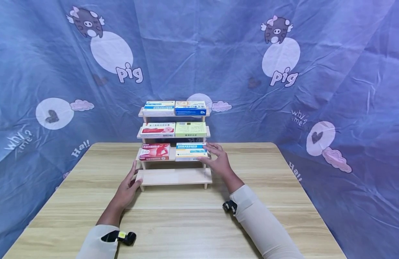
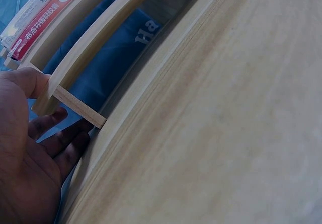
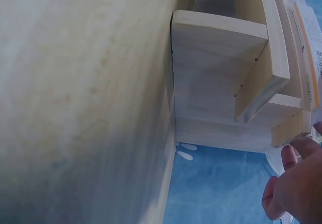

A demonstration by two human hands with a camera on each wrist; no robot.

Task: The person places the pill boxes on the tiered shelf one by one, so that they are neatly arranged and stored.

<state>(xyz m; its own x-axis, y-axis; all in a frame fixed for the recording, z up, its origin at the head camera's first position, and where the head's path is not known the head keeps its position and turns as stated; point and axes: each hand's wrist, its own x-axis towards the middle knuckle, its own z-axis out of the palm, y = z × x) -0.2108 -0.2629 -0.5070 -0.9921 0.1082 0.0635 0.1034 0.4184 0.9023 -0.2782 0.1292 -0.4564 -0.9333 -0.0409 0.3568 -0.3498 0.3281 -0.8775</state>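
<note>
A four-tier wooden rack [image 1: 173,177] stands on the table. My left hand [image 1: 126,189] holds the left end of its lowest shelf; in the left wrist view the thumb lies on the board [image 2: 75,63] and the fingers reach below it, beside a leg. My right hand [image 1: 219,160] pinches the right end of a blue, white and yellow medicine box [image 1: 189,153] on the second tier from the bottom, thumb at the front and fingers behind. Left of that box lies a red medicine box [image 1: 154,151]. The right fingertips are partly cut off in the right wrist view.
Higher up, a red-and-white box [image 1: 158,130] and a pale green box [image 1: 191,129] share one tier. On top sit a blue-and-white box [image 1: 159,107] and a vitamin D box [image 1: 190,108]. A blue cloth [image 1: 199,43] hangs behind the wooden table [image 1: 173,223].
</note>
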